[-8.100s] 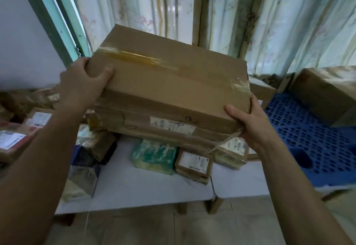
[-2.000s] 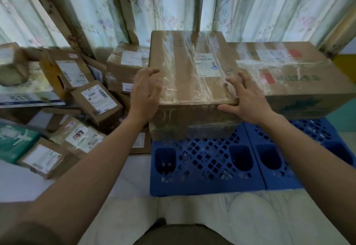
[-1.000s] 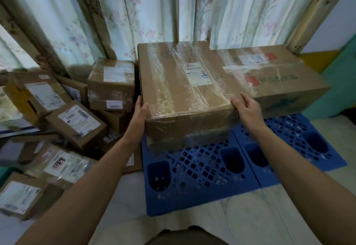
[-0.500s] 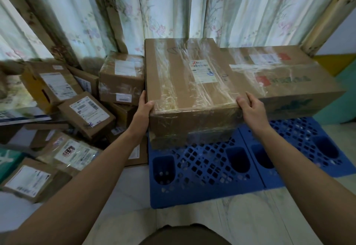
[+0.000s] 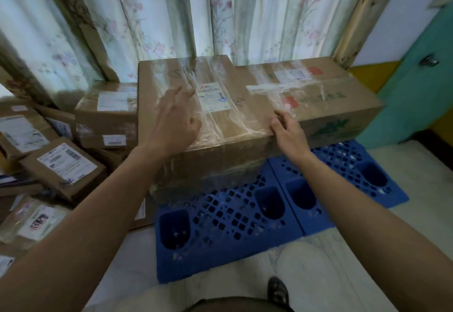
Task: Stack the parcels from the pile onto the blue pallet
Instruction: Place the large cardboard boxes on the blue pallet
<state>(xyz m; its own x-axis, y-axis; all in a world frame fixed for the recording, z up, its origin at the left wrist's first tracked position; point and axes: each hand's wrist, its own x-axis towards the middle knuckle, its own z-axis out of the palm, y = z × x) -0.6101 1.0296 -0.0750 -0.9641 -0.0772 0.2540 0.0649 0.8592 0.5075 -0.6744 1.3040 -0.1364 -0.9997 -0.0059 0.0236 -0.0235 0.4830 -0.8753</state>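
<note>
A big taped cardboard parcel [image 5: 215, 125] rests on the blue pallet [image 5: 232, 216], on top of a flatter box whose front edge shows under it. A second large parcel [image 5: 326, 93] with green print sits to its right on the pallet. My left hand [image 5: 175, 118] hovers over the top of the taped parcel, blurred, with its fingers spread and nothing in them. My right hand [image 5: 288, 131] curls on the parcel's front right corner, touching it without a clear hold.
The pile of smaller labelled parcels [image 5: 63, 167] lies on the floor at the left, with a taller box [image 5: 107, 113] beside the pallet. Floral curtains [image 5: 220, 12] hang right behind. A teal door [image 5: 416, 86] stands at the right. My shoe [image 5: 277, 292] is near the pallet's front.
My left hand has left the parcel's left side and risen over its top. My right hand stays at the front right corner. The parcel has not shifted.
</note>
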